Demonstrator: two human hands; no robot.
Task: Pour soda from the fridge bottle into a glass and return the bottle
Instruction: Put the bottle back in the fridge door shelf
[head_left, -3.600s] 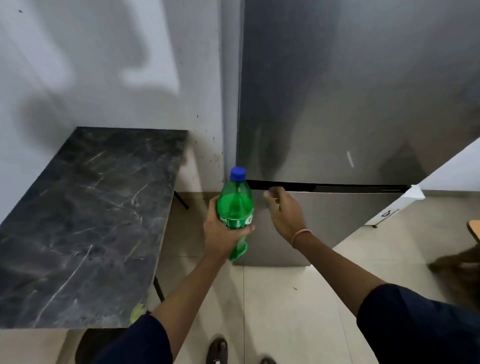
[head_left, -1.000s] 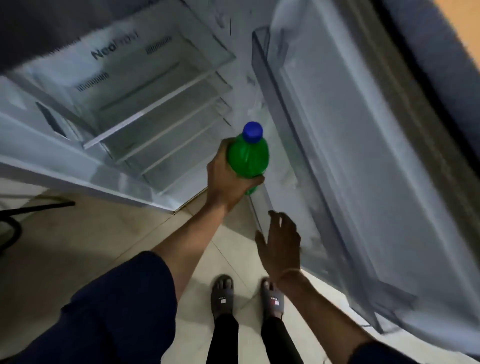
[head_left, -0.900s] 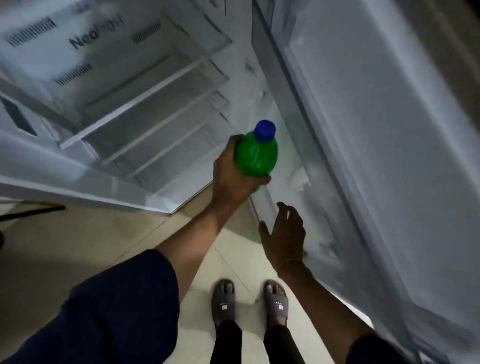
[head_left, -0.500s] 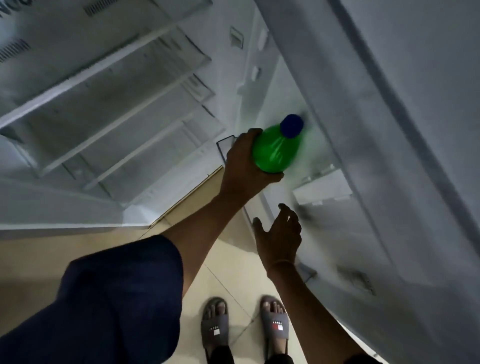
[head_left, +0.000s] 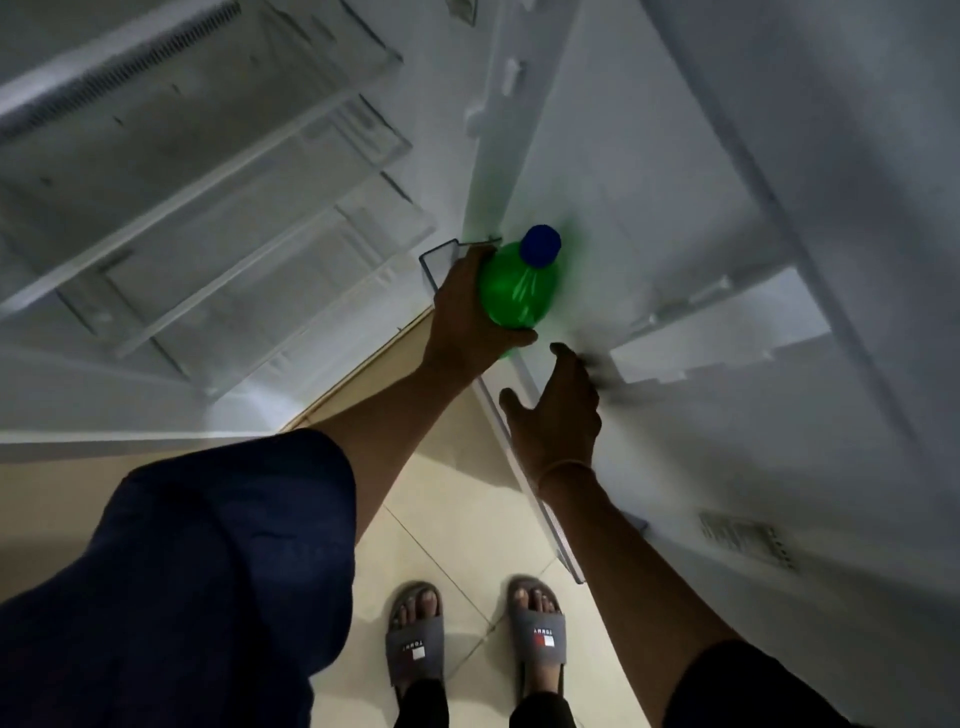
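Observation:
My left hand (head_left: 470, 325) grips a green soda bottle (head_left: 517, 291) with a blue cap (head_left: 540, 245), held upright over the clear bottom rack (head_left: 439, 265) of the open fridge door (head_left: 727, 260). The bottle's lower part is hidden behind my hand and the rack. My right hand (head_left: 558, 415) is open with fingers spread, just below the bottle, at the front rail of the door rack; its fingertips are blurred. No glass is in view.
The fridge interior (head_left: 208, 182) on the left shows several bare glass shelves and a drawer. A white door shelf (head_left: 722, 332) juts out to the right of the bottle. Beige floor tiles (head_left: 457, 499) and my feet in grey slides (head_left: 415, 644) lie below.
The fridge door was shut 3.6 s ago and is open now. Over the last second my left hand has carried the bottle right and down into the door rack; my right hand stayed below it.

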